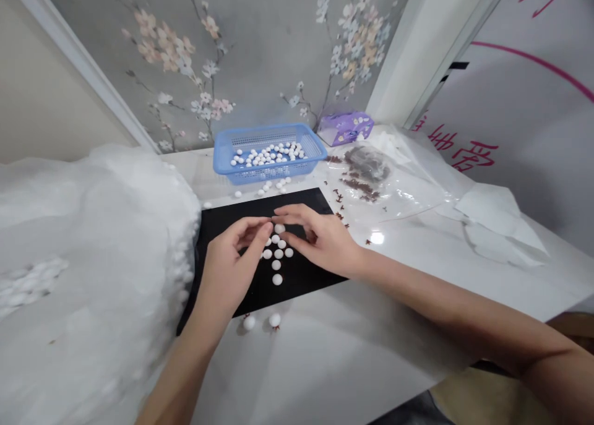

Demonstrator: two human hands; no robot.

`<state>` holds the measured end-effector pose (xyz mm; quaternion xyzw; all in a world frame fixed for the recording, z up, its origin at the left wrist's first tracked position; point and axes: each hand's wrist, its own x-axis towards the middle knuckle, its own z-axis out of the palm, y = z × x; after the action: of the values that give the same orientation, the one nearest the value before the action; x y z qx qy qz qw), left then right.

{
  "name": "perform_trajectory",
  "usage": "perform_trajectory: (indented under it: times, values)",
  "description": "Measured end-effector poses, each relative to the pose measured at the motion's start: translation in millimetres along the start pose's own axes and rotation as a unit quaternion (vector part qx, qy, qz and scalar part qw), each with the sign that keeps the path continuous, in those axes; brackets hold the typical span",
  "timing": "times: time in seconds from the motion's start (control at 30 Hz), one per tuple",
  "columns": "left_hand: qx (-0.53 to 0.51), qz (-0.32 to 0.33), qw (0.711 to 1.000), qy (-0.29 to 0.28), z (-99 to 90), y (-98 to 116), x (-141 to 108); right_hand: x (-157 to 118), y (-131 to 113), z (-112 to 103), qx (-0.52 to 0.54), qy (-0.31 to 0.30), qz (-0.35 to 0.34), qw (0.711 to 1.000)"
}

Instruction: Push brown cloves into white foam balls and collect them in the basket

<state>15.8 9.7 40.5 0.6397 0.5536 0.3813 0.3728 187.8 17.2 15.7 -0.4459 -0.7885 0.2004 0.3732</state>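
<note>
My left hand (232,255) and my right hand (320,233) meet over a black mat (223,221). Between their fingertips is a small white ball (279,228), which looks a little larger than those below it. The left thumb and forefinger curl in from one side, the right thumb and fingers from the other; the exact contact is partly hidden. Under the hands, several white balls (278,253) sit in a cluster, with a short column running towards me. Two white balls (275,320) with reddish-brown pieces attached lie in front of the mat.
Behind the mat stands a blue basket (223,159) of white balls, with loose ones before it. A large clear bag (93,227) of balls bulges at left. At right lie brown pieces (366,190) on plastic, a purple packet (347,128) and a crumpled white sheet (501,221).
</note>
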Motion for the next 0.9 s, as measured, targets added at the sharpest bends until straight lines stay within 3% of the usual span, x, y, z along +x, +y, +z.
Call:
perform_trajectory:
  times: [0.13, 0.33, 0.43, 0.63, 0.9]
  values:
    - [-0.154, -0.078, 0.983, -0.056, 8.0, 3, -2, -17, -4, 1, 0.030, 0.035, 0.010, 0.999]
    - [-0.227, -0.159, 0.957, -0.084, 11.0, 2, -3, -19, 2, -2, 0.015, 0.039, -0.015, 0.999]
    - [-0.246, -0.174, 0.950, -0.075, 10.9, -1, -2, -15, 5, -10, -0.019, -0.001, -0.054, 0.998]
    - [-0.257, -0.203, 0.944, -0.042, 9.4, -4, 0, -10, 12, -31, -0.106, -0.162, -0.112, 0.975]
    - [-0.287, -0.225, 0.930, -0.048, 9.5, -8, 1, -12, 16, -22, -0.212, -0.216, -0.120, 0.946]
